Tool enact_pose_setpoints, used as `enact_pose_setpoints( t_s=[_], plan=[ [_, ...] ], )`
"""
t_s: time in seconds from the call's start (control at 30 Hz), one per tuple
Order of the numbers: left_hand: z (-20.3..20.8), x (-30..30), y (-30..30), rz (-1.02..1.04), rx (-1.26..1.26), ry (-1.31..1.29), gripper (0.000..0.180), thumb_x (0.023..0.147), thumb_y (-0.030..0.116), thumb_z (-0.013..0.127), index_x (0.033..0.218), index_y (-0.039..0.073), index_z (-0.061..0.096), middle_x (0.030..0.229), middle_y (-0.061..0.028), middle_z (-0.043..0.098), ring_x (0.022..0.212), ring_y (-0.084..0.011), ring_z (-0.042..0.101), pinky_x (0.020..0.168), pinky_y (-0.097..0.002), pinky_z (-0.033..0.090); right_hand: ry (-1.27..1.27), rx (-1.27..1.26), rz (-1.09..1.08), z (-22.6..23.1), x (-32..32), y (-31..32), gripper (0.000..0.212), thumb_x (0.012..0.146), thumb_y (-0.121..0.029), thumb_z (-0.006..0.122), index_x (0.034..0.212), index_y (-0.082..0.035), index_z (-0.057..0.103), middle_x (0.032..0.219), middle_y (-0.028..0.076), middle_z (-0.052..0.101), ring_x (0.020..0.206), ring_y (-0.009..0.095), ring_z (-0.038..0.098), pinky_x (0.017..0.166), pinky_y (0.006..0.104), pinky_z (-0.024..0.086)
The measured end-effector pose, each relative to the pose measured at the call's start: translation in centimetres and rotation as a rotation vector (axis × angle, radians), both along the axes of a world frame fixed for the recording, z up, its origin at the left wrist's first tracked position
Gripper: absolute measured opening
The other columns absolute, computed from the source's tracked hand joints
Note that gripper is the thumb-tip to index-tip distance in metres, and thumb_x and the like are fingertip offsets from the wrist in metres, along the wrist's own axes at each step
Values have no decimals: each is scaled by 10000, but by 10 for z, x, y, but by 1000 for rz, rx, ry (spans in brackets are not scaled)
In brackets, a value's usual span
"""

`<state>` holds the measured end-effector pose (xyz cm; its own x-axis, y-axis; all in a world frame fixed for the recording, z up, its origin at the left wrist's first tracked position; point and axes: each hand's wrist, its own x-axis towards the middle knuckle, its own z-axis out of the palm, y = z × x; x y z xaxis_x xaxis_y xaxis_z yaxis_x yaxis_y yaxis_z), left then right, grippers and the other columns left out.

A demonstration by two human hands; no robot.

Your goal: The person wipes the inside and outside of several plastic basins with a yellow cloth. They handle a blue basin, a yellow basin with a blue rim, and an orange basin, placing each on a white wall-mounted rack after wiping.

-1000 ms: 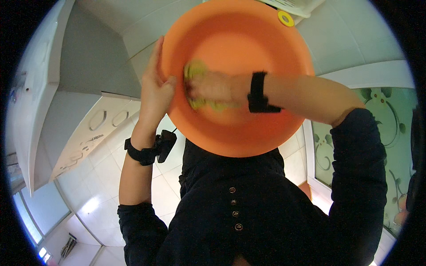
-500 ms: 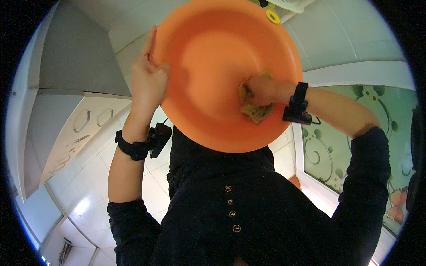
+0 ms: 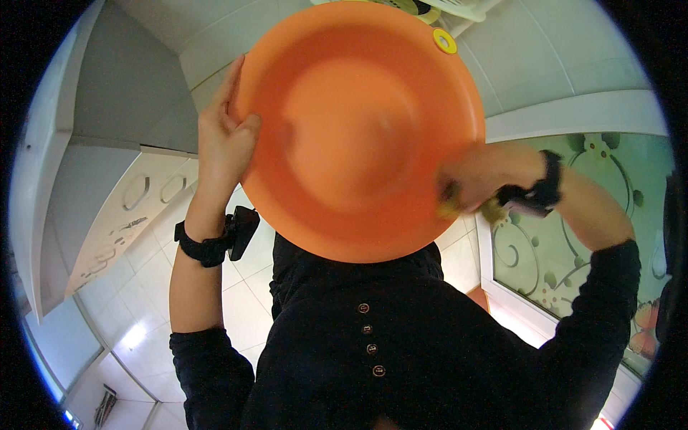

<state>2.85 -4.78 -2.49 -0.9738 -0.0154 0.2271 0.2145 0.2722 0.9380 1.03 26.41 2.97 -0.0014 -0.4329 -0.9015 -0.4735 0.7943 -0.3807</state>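
A large round orange basin fills the upper middle of the head view, with a small yellow ring sticker near its top rim. My left hand grips the basin's left rim, thumb on the inner face. My right hand is blurred at the lower right rim and is closed on a yellow-green sponge pressed against the basin's edge. Both wrists wear black bands; the left band carries a small black device. A black buttoned shirt sits below the basin.
White tiled surfaces lie behind the basin. A green glass panel with a floral pattern stands at the right. A white cabinet with cut-out shapes is at the left. A white plastic item shows at the top edge.
My right hand has carried the sponge across the basin's inner face, from left of centre to the lower right rim. My left hand has kept its hold on the left rim.
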Motion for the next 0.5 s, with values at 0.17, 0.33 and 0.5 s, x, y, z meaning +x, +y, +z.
enact_pose_setpoints(
  t_s=[0.17,0.33,0.5],
  plan=[
    [3,-2,7,-36,-94,-10,685,704,-159,405,1378,-59,339,1383,-209,421,1272,-245,430,1043,-300,322,1046,-435,24,49,-37,14,63,728,-113,593,756,-82,640,761,131,626,742,317,616,640,409,490],
    [1,-3,8,-26,-42,11,685,698,-162,394,1372,-46,357,1375,-205,434,1286,-242,413,1046,-302,317,1236,-720,567,-29,-95,-31,123,761,-98,560,849,-43,627,1093,139,563,994,324,542,805,373,484],
    [-3,-2,1,-5,-2,4,705,693,-176,442,1373,5,394,1383,-151,439,1284,-230,413,1075,-336,312,958,-471,344,-94,-96,-21,134,737,-120,579,826,-37,633,995,158,597,893,356,580,749,411,496]
  ],
)
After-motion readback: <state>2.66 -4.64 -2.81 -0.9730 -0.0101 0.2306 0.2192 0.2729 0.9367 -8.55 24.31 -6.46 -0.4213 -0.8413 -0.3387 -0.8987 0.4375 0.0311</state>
